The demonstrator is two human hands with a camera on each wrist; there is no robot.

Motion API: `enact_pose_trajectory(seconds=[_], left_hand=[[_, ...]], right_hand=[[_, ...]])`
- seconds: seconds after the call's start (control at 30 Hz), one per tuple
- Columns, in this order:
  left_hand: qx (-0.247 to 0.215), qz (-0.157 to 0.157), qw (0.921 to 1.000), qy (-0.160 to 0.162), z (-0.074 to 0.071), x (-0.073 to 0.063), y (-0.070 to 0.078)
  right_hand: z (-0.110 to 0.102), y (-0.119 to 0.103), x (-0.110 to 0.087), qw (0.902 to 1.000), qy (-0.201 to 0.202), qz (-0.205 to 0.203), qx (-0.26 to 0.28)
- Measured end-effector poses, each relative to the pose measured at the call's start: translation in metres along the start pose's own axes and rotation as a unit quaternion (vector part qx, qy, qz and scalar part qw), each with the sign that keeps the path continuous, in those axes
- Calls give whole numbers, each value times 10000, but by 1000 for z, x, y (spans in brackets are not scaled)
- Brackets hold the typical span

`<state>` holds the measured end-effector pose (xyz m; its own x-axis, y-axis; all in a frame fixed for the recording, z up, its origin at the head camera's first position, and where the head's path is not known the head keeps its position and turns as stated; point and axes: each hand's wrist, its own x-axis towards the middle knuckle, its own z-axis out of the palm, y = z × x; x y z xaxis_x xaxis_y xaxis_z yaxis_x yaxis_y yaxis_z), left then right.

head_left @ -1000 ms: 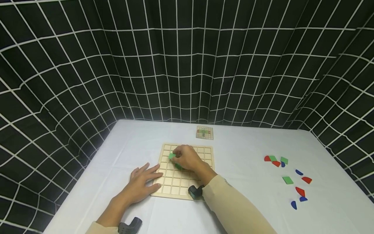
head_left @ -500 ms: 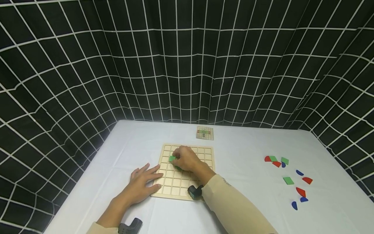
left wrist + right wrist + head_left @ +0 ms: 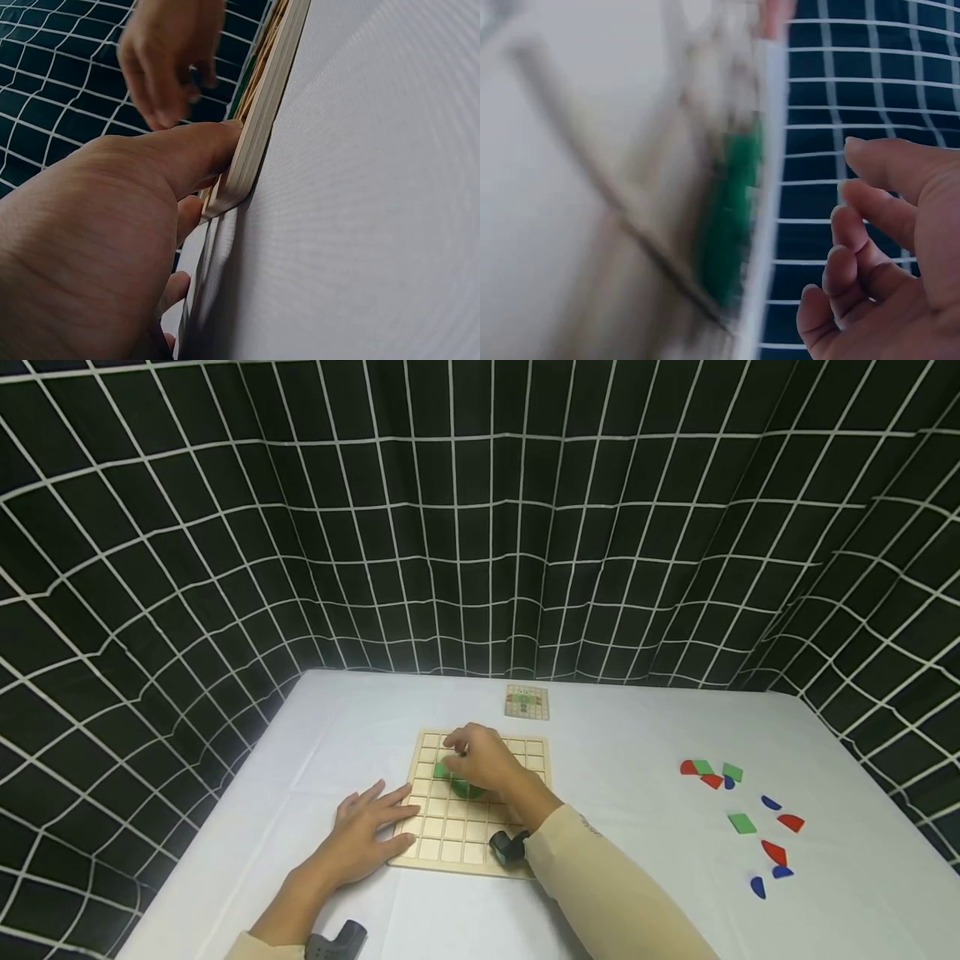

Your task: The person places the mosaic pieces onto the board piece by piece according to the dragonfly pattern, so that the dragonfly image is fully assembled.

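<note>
A wooden board with a grid of square cells lies on the white table. On it sit a green piece with straight edges and, lower right of that, a green piece with a rounded lower edge. My right hand is raised over these pieces and partly hides the second one. Its thumb and fingers are apart and loosely bent, with nothing between them in the right wrist view. My left hand lies with spread fingers at the board's left side; its thumb touches the edge.
Behind the board lies a small square card with a coloured pattern on a grid. Loose flat pieces are scattered to the right: red ones, green ones and blue ones. A dark curtain with white grid lines surrounds the table.
The right hand has let go of the green straight-edged piece, which slid slightly toward me, and lifted away. More of the rounded green piece shows. The left hand has stayed put.
</note>
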<state>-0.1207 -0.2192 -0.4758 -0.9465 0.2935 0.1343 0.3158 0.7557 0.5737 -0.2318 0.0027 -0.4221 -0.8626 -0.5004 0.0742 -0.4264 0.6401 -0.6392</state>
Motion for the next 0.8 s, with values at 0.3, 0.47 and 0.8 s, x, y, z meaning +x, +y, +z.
enact_pose_trajectory(seconds=[0.3,0.47,0.8], left_hand=[[48,-27,10000,66,-2,-2,-1],[41,10,9999,123,-2,-2,-1],[97,-18,9999,48,0,-1,0]], right_hand=[[-52,-22,-15,9960,806,-378,108],[-81,-22,-34,9873,1409,-701,219],[-126,7,-82,9701,2252,-909,35]])
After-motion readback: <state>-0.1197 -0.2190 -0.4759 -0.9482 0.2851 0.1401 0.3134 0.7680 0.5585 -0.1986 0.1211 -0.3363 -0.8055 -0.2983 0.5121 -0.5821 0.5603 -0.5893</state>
